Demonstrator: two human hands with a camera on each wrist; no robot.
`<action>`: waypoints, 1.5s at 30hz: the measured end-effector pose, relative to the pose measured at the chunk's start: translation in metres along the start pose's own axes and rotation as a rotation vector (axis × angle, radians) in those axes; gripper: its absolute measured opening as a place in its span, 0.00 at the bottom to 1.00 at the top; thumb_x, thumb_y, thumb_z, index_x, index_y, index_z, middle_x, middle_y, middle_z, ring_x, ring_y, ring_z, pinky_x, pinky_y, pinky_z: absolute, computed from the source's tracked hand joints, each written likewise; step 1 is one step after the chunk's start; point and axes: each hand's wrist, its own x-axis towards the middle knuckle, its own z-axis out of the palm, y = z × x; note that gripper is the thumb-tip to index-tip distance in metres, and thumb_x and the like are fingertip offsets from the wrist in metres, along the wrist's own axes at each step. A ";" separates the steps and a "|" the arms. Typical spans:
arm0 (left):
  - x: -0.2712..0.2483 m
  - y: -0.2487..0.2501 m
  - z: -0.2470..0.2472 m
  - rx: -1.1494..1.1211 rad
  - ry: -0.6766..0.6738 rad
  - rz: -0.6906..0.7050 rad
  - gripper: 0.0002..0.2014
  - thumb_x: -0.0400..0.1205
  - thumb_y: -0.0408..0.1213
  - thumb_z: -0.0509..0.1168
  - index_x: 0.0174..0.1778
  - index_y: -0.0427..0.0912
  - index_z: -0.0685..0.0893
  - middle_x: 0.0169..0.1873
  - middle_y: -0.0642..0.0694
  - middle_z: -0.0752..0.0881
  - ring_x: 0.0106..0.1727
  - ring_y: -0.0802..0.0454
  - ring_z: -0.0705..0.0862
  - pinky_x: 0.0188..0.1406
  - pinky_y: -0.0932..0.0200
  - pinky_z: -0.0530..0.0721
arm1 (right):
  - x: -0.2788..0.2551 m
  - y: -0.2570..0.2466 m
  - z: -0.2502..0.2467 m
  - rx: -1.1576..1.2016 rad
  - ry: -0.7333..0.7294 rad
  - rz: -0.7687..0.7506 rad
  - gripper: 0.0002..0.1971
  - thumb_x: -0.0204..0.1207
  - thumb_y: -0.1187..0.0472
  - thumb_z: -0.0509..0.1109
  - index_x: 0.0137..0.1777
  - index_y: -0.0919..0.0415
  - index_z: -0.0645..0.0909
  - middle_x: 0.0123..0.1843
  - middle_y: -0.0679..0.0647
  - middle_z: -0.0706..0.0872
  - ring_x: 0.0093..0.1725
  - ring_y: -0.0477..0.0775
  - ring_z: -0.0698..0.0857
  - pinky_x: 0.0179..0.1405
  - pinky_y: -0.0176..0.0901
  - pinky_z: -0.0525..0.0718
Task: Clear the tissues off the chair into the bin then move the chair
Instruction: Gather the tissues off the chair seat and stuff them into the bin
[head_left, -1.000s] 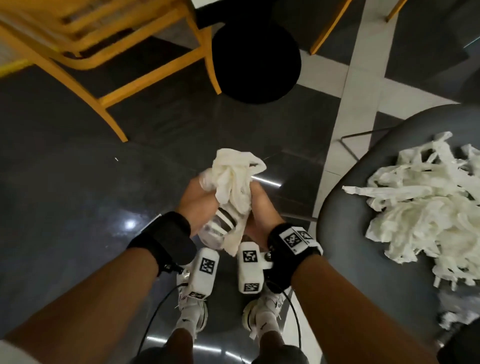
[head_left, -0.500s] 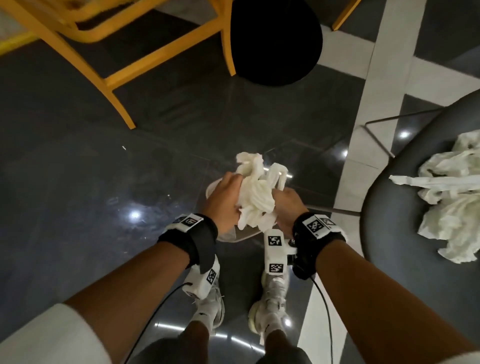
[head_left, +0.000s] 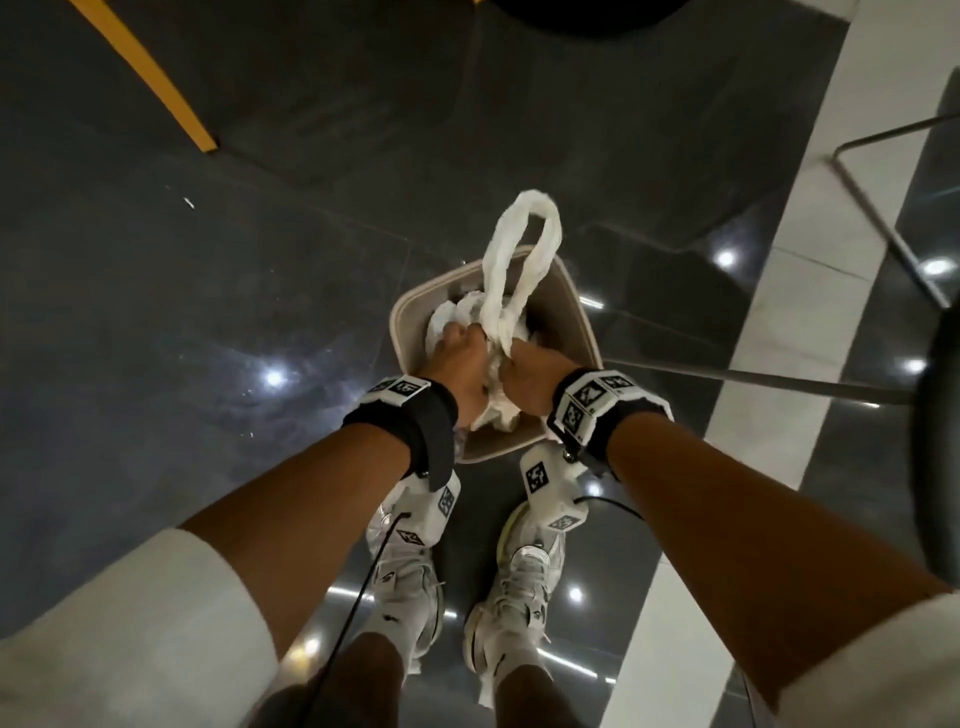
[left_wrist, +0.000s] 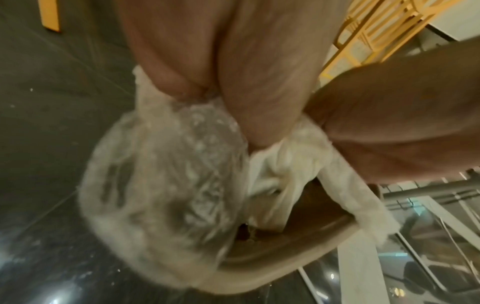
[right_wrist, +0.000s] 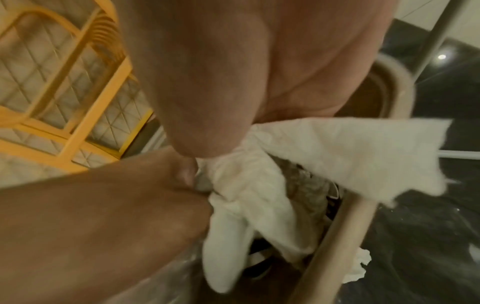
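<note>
Both hands press together on a wad of white tissues (head_left: 498, 317) in the mouth of a beige bin (head_left: 576, 312) on the floor in front of my feet. My left hand (head_left: 460, 345) grips the wad from the left and my right hand (head_left: 519, 364) from the right. A twisted loop of tissue (head_left: 524, 244) sticks up above the bin. In the left wrist view, crumpled clear plastic (left_wrist: 161, 174) hangs under the left fingers beside the tissues (left_wrist: 285, 164), over the bin rim (left_wrist: 272, 273). The right wrist view shows tissues (right_wrist: 246, 195) hanging into the bin (right_wrist: 345, 226). The dark chair (head_left: 935, 441) shows only its edge at right.
The chair's metal legs (head_left: 779, 384) run across the floor just right of the bin. A yellow chair leg (head_left: 150, 78) stands at the far left, and its frame (right_wrist: 72, 102) shows in the right wrist view. A round black base (head_left: 587, 15) lies at the top. My shoes (head_left: 519, 587) are right behind the bin.
Both hands have gone down with the tissue wad from above the floor into the bin's mouth. The view has tilted down, and the chair seat with its tissue pile has left the frame.
</note>
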 end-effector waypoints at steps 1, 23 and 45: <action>0.003 -0.004 0.003 -0.004 -0.046 0.010 0.45 0.74 0.43 0.74 0.83 0.51 0.54 0.79 0.39 0.64 0.77 0.35 0.72 0.74 0.41 0.77 | 0.011 0.003 0.004 -0.098 -0.039 -0.019 0.24 0.84 0.50 0.60 0.78 0.58 0.70 0.75 0.61 0.78 0.74 0.65 0.77 0.76 0.58 0.74; -0.042 -0.044 -0.062 -0.312 0.297 -0.194 0.14 0.85 0.33 0.55 0.66 0.45 0.74 0.56 0.31 0.83 0.55 0.29 0.84 0.50 0.32 0.88 | 0.013 -0.046 -0.022 0.577 0.315 -0.113 0.19 0.76 0.43 0.70 0.59 0.53 0.86 0.54 0.53 0.91 0.54 0.57 0.90 0.60 0.58 0.88; -0.068 -0.045 -0.048 -1.122 0.391 -0.318 0.10 0.89 0.27 0.54 0.61 0.46 0.70 0.66 0.37 0.78 0.62 0.37 0.86 0.50 0.36 0.91 | -0.011 -0.015 -0.005 -0.300 0.280 -0.355 0.26 0.80 0.52 0.60 0.80 0.45 0.73 0.85 0.57 0.68 0.87 0.62 0.60 0.87 0.60 0.53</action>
